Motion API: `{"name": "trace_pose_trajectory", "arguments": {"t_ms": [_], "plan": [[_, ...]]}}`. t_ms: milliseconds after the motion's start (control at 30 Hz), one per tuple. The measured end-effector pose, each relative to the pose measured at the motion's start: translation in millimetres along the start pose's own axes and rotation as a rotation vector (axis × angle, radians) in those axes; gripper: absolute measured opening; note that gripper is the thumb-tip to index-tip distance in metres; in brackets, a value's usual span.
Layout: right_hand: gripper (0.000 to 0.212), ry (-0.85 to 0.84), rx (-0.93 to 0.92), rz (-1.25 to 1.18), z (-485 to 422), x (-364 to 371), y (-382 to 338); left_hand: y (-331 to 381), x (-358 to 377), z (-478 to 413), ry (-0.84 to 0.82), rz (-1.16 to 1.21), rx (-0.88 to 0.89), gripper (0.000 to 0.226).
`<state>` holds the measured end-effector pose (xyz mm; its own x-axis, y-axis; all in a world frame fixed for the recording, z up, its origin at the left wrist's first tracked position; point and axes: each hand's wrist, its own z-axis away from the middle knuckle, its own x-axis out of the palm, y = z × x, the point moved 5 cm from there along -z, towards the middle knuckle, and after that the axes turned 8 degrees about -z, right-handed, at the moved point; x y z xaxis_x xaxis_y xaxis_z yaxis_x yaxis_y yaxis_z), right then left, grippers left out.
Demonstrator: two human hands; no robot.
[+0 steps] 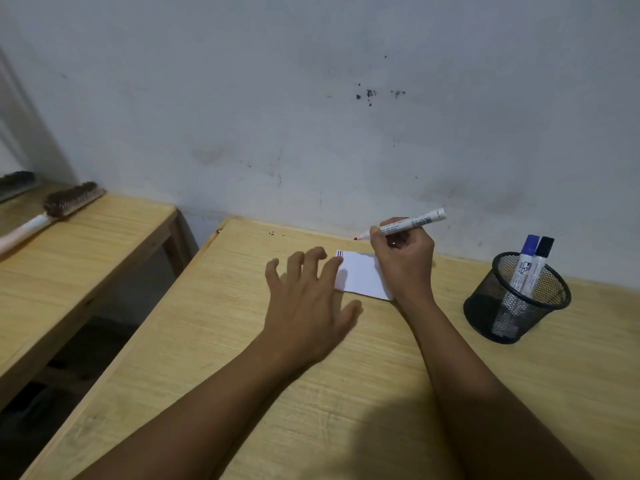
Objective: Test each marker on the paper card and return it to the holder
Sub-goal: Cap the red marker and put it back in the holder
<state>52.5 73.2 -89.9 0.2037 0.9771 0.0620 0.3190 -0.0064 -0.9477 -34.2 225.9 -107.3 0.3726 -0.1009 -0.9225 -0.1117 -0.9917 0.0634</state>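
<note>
brush [65, 204]: dark bristles, pale handle, lying flat on the side bench [86, 251]; handle end cut off at the frame edge.
desk [277, 393]: light wood, fine straight grain; near edge out of frame.
left hand [308, 303]: fingers spread wide, holding nothing; fingertips at the left edge of the paper card.
paper card [360, 277]: white, rectangular, flat on the desk; short blue and red strokes at its top-left corner; right edge hidden under the right hand.
red marker [405, 226]: white barrel, red tip, uncapped, tilted, tip above the card's far edge; print unreadable.
right hand [403, 261]: closed around the red marker's barrel.
holder [516, 299]: black wire mesh cup, round, right of the card; two capped markers [530, 268] stand inside, one blue cap, one black.
</note>
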Motion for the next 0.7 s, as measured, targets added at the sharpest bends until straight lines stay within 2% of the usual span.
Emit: {"name": "trace_pose_trajectory", "arguments": {"t_ms": [67, 100, 267, 400, 500, 567, 633, 700], "plan": [[0.008, -0.007, 0.035, -0.044, -3.3, -1.0, -4.3, -14.6, -6.8, -13.3, 0.126, -0.012, -0.09, 0.056], [0.008, -0.009, 0.049, -0.062, -4.1, -1.4, -6.1, -21.8, -6.2, -20.7, 0.114, -0.028, -0.129, 0.05], [0.009, -0.036, 0.044, -0.094, 6.1, -6.1, -25.5, -33.1, -1.3, -44.1, -0.136, -0.042, -0.151, 0.032], [0.013, -0.056, 0.012, -0.062, 15.6, -20.5, -49.7, -36.9, -16.3, -46.3, -0.151, 0.003, -0.205, 0.03], [0.015, -0.046, -0.022, -0.049, 21.1, -35.4, -72.4, -35.8, -36.2, -46.3, -0.076, 0.262, -0.334, 0.017], [0.014, -0.033, -0.054, -0.062, 26.1, -44.9, -91.7, -27.8, -54.4, -45.5, -0.032, 0.596, -0.42, 0.009], [0.013, -0.019, -0.08, -0.119, 31.4, -53.4, -113.5, -12.9, -79.0, -44.0, 0.025, 0.989, -0.459, 0.012], [0.009, -0.005, -0.099, -0.182, 37.3, -61.2, -136.7, 6.6, -108.2, -41.8, 0.025, 1.243, -0.458, 0.013]]}}
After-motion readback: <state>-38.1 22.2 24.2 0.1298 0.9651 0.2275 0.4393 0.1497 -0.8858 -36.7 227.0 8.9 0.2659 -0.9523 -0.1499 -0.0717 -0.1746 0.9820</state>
